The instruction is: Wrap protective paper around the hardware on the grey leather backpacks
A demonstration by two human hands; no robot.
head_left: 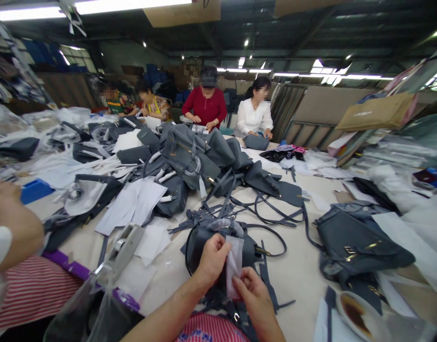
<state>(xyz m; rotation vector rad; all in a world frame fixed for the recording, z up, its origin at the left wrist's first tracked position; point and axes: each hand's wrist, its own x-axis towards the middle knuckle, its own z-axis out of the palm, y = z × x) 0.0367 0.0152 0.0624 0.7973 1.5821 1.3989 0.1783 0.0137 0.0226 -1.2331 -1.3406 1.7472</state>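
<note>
My left hand (213,259) and my right hand (252,289) both pinch a small clear plastic sleeve (234,263), held upright between them. The left grips its upper left edge, the right its lower edge. Just behind the sleeve lies a grey-blue handbag (200,242) with long straps (271,232) and a gold clasp, resting on the cream table (300,270) right in front of me.
A heap of grey bags (190,156) and white paper sheets (133,202) covers the table's middle. Another grey bag (357,247) lies at right. A tape dispenser (124,247) sits at left. A person's arm (12,223) reaches in at far left. Several people work at the far end.
</note>
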